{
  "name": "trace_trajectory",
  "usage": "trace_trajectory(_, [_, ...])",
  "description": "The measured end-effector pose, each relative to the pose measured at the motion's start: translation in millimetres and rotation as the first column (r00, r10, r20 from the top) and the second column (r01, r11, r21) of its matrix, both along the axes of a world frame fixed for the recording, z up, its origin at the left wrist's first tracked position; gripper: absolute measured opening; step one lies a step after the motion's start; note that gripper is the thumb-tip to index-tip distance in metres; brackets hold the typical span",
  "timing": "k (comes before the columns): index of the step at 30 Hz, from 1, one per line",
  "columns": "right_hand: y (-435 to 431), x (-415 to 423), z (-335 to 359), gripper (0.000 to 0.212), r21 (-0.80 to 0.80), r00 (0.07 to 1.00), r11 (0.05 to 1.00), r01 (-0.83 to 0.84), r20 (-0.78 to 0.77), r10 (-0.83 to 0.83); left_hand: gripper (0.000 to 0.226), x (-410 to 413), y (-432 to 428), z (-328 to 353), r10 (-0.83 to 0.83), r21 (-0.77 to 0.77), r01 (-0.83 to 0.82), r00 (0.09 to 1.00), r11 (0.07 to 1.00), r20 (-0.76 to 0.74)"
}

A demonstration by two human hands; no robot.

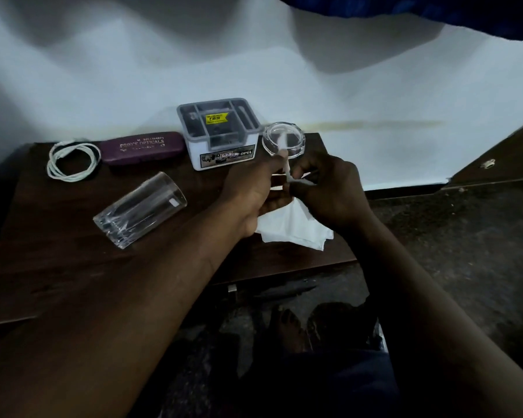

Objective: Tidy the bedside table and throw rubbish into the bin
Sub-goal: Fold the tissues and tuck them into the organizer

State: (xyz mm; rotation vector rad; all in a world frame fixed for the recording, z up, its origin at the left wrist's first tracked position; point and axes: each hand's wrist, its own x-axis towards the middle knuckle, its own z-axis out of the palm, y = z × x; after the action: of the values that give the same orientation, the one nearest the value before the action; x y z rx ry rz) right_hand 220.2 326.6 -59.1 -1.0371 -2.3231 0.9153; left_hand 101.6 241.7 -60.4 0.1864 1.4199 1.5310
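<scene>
I saw both hands meet over the right half of the dark wooden desk (73,236), at about the two o'clock side of its top. The left hand (251,194) and the right hand (329,191) each pinched a white tissue (290,227): its upper end was twisted into a thin strip rising between the fingertips, while its loose lower part lay spread on the desk beneath the palms, near the front edge. Just beyond the fingers, at twelve o'clock from them, stood a clear glass ashtray (283,139), and the twisted tip reached up in front of it. Beside the ashtray, at its nine o'clock, sat a white and grey plastic box (224,146) with a yellow price sticker. Farther left lay a purple spectacle case (142,147) marked Prince Opticals, then a coiled white cable (72,160) near the desk's far left corner. A clear drinking glass (139,209) lay on its side at nine o'clock from the hands, well apart from them.
</scene>
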Motion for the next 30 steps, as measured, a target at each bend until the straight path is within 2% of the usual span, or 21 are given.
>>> trace_trajectory(3, [-0.9,-1.4,-1.6,0.015,-0.004,1.0,1.0,-0.017,0.001,0.017,0.01,-0.1,1.7,-1.2,0.007,0.014,-0.007,0.999,1.0,0.042])
trace_trajectory(9, [0.4,-2.1,-6.6,0.017,-0.069,0.996,0.995,-0.072,0.05,0.075,0.017,-3.9,2.5,-10.3,0.027,-0.019,-0.026,0.997,0.999,0.066])
trace_trajectory(16, [-6.6,-11.6,-6.4,0.012,-0.123,0.996,0.989,-0.082,0.032,0.086,0.009,-14.5,-5.5,-17.1,0.003,-0.07,-0.002,1.0,0.998,0.011])
trace_trajectory(22, [-8.0,-22.5,-12.9,0.024,-0.057,0.992,0.998,-0.013,0.127,0.021,0.01,-27.6,-19.0,-20.8,-0.141,-0.108,0.137,0.989,0.985,-0.032])
trace_trajectory(26, [-12.4,-28.3,-15.2,0.02,-0.112,0.994,0.992,0.051,0.102,-0.04,0.01,-34.5,-29.6,-28.9,-0.252,-0.107,0.245,0.966,0.963,-0.055])
trace_trajectory(30, [-14.0,-34.8,-17.9,0.015,-0.149,0.99,0.985,0.087,0.12,-0.069,0.008,-44.2,-34.1,-35.5,-0.276,-0.059,0.272,0.959,0.961,-0.071])
